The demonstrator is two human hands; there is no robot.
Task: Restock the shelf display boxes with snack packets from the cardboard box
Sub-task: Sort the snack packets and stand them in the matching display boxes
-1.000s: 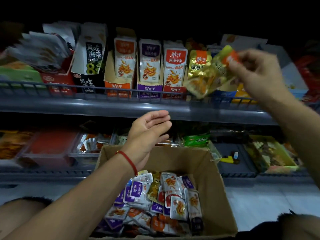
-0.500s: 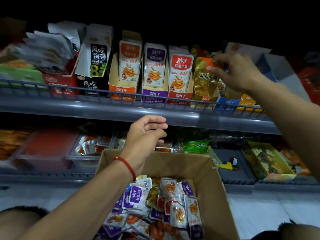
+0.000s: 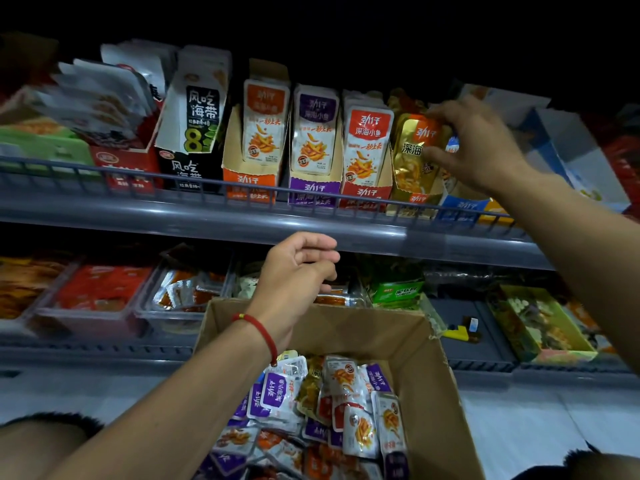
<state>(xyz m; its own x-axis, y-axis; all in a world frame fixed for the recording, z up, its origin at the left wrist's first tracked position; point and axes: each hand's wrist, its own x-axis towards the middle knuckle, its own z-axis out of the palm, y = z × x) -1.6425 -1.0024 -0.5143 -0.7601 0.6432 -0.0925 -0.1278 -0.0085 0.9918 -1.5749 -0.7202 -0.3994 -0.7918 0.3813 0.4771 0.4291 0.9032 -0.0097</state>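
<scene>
Taking the gold display box (image 3: 414, 188) on the upper shelf (image 3: 207, 223) as the mark: well left of it stand the orange (image 3: 251, 174), purple (image 3: 313, 185) and red display boxes (image 3: 365, 188), each holding upright packets. Below and left of it the left hand (image 3: 294, 282) hovers above the cardboard box (image 3: 429, 393), fingers loosely curled, holding nothing I can see. The loose snack packets (image 3: 332, 403) lie heaped in that box. At the gold box itself the right hand (image 3: 478, 143) has its grip pinching the top of a gold packet (image 3: 415, 150), seating it upright. Likely risks: the slick foil may slump forward over the box's low front lip, or the wrist may knock the blue packets just right of it
</scene>
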